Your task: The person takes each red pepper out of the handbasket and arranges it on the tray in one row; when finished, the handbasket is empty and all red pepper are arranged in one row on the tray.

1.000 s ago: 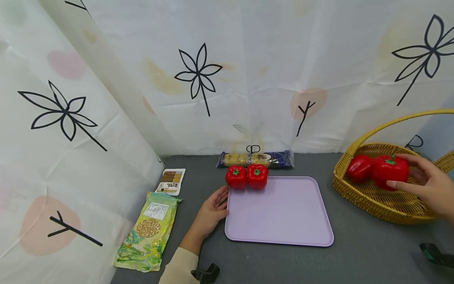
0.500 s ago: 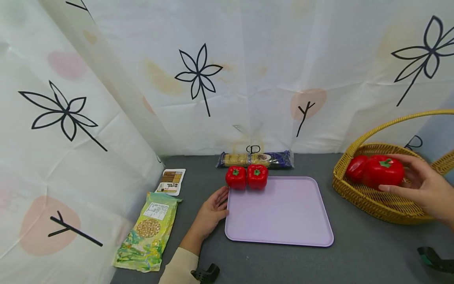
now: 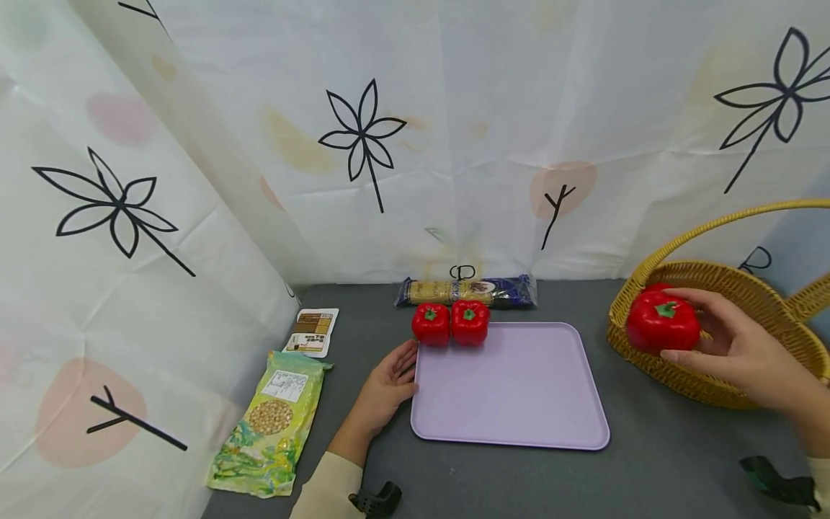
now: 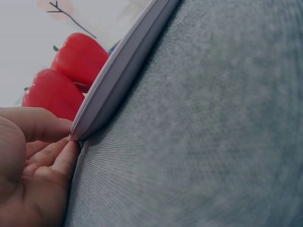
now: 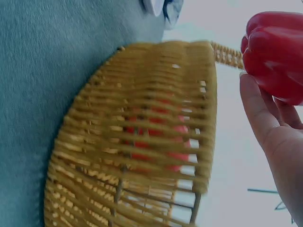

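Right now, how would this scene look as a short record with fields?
right grip: holds a red pepper above rim level of the wicker basket
left grip: holds the lilac tray by its left edge
on tray: two red peppers, far-left corner
in basket: red item, mostly hidden
behind tray: blue-and-yellow packet
left of tray: green-yellow bag, small brown-white packet

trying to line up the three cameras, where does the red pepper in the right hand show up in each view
Head: right of centre, the red pepper in the right hand, overlapping the left side of the basket.
Left wrist: not in it; that view shows two other peppers.
Right wrist: upper right, the red pepper cut off by the picture's edge.
Shared landmark: the grey tabletop, in all three.
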The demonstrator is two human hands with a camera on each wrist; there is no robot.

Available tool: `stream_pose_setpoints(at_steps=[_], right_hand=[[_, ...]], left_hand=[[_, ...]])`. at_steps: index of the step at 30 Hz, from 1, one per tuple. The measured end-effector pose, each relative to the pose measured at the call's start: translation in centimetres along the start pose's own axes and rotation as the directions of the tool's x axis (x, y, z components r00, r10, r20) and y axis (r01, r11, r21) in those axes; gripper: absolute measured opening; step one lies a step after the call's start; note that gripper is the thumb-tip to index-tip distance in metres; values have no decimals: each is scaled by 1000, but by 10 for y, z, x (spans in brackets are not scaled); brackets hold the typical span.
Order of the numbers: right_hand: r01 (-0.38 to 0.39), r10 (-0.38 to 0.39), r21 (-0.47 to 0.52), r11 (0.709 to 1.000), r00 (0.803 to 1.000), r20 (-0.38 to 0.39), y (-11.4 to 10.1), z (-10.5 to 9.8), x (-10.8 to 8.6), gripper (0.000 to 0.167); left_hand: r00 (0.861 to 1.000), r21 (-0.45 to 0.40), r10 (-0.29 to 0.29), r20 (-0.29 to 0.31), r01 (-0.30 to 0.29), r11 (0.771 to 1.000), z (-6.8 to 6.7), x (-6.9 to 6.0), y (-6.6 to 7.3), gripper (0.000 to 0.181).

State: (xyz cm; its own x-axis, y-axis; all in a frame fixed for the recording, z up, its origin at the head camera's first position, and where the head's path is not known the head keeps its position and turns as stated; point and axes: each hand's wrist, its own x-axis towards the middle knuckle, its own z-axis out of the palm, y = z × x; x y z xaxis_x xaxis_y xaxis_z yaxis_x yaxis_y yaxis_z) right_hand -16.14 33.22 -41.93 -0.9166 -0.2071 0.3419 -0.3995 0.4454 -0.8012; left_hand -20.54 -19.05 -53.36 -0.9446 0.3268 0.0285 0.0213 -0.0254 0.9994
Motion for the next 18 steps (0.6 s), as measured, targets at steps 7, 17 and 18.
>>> stream_pose_setpoints(at_steps=[7,17,18], right_hand=[[-9,8,24,1000,999,48,0,15,5,89],[-11,7,37,999,993,114,-5,40,15,85],[-10,4,47,999,993,122,-5,43,16,85]], left_hand=[[1000,3,-3,2,3,1000,0,-1,1,83],[1000,-2,-4,4,5,1000,0,0,1,84],[1000,0,-4,3,4,1000,0,0,1,83]])
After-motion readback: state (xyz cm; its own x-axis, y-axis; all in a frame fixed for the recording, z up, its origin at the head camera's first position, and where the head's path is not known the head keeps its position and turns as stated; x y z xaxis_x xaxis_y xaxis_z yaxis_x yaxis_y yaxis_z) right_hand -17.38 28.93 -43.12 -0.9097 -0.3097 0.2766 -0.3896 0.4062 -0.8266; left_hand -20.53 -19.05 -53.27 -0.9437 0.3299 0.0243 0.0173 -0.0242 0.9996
